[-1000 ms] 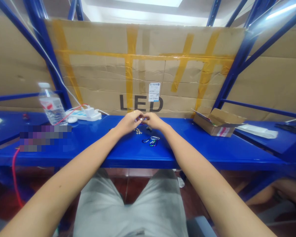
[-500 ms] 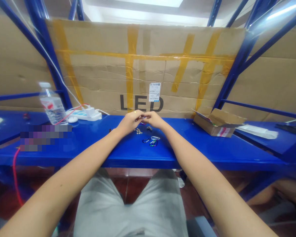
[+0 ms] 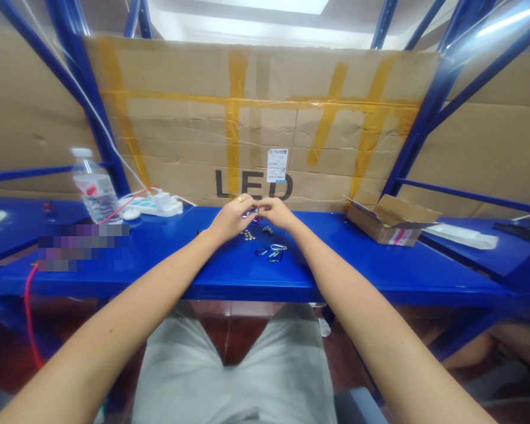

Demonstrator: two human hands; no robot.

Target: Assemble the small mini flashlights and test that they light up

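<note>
My left hand [image 3: 230, 219], with a ring on one finger, and my right hand [image 3: 275, 213] meet fingertip to fingertip above the far part of the blue table. Both are closed in a pinch around something small and shiny, mostly covered by the fingers. Just beneath the fingertips a bit of purple metal [image 3: 255, 221] shows; whether it is held or lying there I cannot tell. Nearer to me lie several small metal pieces [image 3: 248, 235] and a dark metallic cluster [image 3: 267, 230]. Closer still are several carabiners, among them a silver one [image 3: 278, 247], a dark one [image 3: 261, 252] and a green one [image 3: 275, 257].
An open cardboard box [image 3: 393, 221] stands at the right beside a white packet [image 3: 463, 235]. At the left are a water bottle [image 3: 96, 191], a white power strip [image 3: 150, 204] and a red cable [image 3: 29, 318]. A large cardboard sheet [image 3: 181, 129] closes off the back.
The fingers have shifted slightly, and a little more of the shiny piece and the purple metal shows between and below them. Everything on the table stays where it was.
</note>
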